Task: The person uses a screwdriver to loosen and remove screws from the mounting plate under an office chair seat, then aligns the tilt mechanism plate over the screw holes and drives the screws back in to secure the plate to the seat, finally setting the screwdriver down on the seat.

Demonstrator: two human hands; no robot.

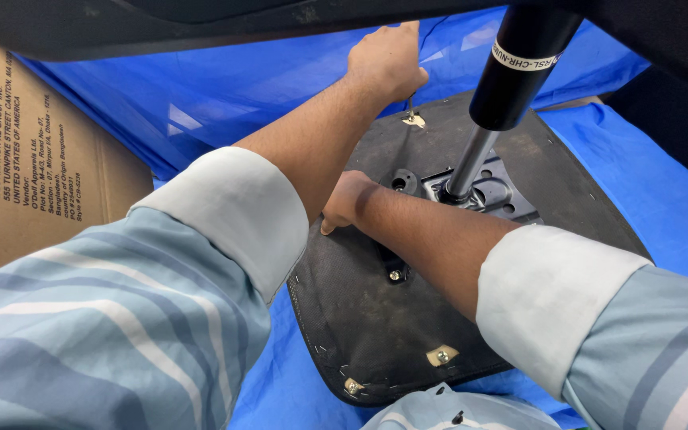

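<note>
Fabric covers the upturned underside of a chair seat (pixel 360 318), black and stapled along its rim, lying on a blue plastic sheet (pixel 121 103). The seat sits in the middle of the view, directly beneath both arms. A metal mechanism plate (pixel 491 195) is fixed at its centre, and from it a gas-lift column (pixel 503 87) rises, silver below and black above, tilted toward the upper right.

The left hand (pixel 388 60) reaches to the far edge of the seat, fingers curled shut around a thin metal tool (pixel 412 107), probably a hex key, whose lower end stands at a small tan bracket (pixel 416 121) with a screw. The right hand (pixel 348 203) lies nearer, crossing under the left forearm, fingers loosely bent and fingertips pressing on the black fabric just beside the plate; it grips nothing. The two hands are well apart.

Two more tan brackets show on the near edge, one (pixel 442 355) toward the right and one (pixel 353 387) at the corner. A bolt (pixel 394 275) sits in a black bar near the plate. A cardboard box (pixel 25 159) stands at left. Both sleeves are striped pale blue with white rolled cuffs.
</note>
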